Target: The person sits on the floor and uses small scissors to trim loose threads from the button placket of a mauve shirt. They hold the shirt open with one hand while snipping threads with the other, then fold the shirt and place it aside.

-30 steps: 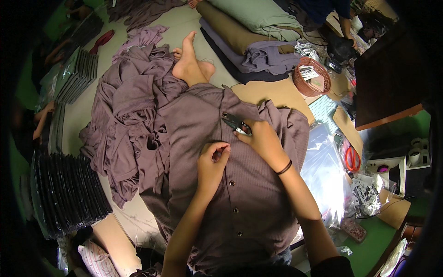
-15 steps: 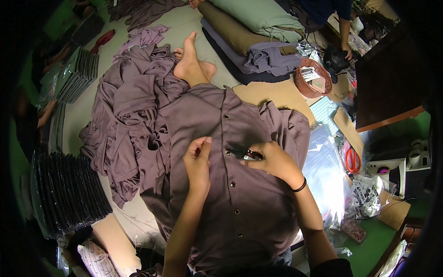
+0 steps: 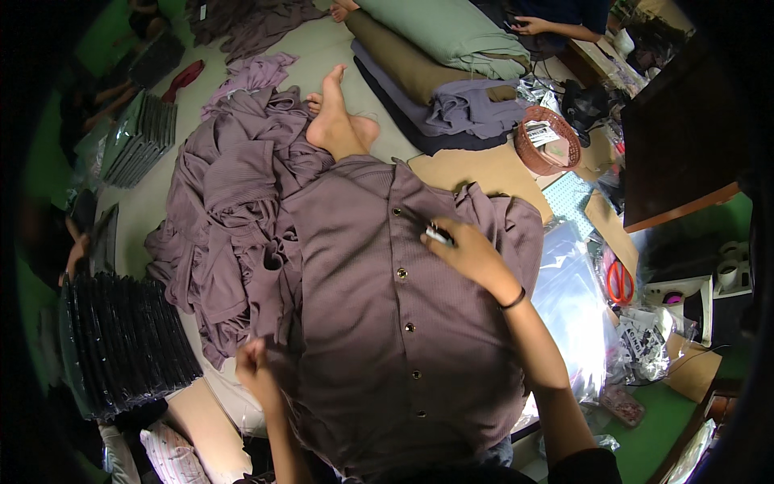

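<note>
A mauve-brown ribbed shirt lies spread over my lap, with several shiny round buttons down its front placket. In my right hand is a pair of small thread snips with a pale patch on the handle; the dark tip points toward the upper button. The fingers are wrapped round the snips and partly hide them. My left hand is off to the lower left, beside the shirt's edge. Its fingers are curled together and slightly blurred; whether they hold anything is too small to tell.
A heap of matching garments lies at the left, above a stack of black plastic-wrapped packs. Fabric rolls lie at the back. On the right are a woven basket, clear plastic bags and red-handled scissors. Other people sit nearby.
My left hand has moved from the shirt's middle down and left to its edge. My right hand, with the snips, has risen toward the upper button. A co-worker's hand at the back has lifted.
</note>
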Motion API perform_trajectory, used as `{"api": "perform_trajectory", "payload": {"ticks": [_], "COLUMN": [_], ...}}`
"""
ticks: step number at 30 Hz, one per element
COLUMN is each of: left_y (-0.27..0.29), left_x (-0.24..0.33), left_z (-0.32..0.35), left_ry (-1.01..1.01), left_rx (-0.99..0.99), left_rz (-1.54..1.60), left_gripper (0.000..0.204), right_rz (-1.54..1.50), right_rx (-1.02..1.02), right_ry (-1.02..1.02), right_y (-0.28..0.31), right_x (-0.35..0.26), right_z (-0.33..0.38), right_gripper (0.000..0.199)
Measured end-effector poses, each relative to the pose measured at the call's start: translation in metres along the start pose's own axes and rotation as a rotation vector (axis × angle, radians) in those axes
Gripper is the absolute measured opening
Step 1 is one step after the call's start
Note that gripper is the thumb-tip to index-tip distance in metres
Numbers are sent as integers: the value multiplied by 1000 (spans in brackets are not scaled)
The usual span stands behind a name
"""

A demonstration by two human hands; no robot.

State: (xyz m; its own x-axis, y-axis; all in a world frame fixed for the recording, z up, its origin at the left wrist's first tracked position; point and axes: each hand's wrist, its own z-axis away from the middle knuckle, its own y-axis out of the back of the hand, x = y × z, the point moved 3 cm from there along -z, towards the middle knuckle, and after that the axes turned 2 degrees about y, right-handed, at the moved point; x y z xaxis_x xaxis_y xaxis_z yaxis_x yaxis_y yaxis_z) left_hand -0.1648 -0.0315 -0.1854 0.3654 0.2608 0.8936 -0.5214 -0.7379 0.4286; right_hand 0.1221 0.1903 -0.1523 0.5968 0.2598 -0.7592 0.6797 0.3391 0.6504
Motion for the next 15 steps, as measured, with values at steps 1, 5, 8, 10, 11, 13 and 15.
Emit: {"api": "perform_trajectory", "payload": {"ticks": [1,5,8,10,11,13,15], "left_y": [28,92,108,99,92,67,37], "left_x": [-16,-73,-87,-76,-64,-39,-6], "left_z": [4,48,62,55,48,23,5], "left_ry": [62,224,347,227,147,66,-35], "left_rx": [-8,-562,-503,-409,-307,-167,-101], "left_rz": [-167,-1172,-1211,-1245,-1107,-906,-655], "left_gripper": [13,14,15,18,18,19,19], "right_rz": [6,5,97,128,79,-20,-166], "right_rx": [2,227,353,268,304,415,395], "right_ry": [-36,19,-8,-83,-67,-36,-17], "right_y": [-2,-15,-24,-30,-30,-24,-18], "right_x": [4,12,19,27,27,26,18], "right_z": [-11,-69,-108,-122,-125,-115,-95], "right_gripper": [35,41,41,35,37,40,28]}}
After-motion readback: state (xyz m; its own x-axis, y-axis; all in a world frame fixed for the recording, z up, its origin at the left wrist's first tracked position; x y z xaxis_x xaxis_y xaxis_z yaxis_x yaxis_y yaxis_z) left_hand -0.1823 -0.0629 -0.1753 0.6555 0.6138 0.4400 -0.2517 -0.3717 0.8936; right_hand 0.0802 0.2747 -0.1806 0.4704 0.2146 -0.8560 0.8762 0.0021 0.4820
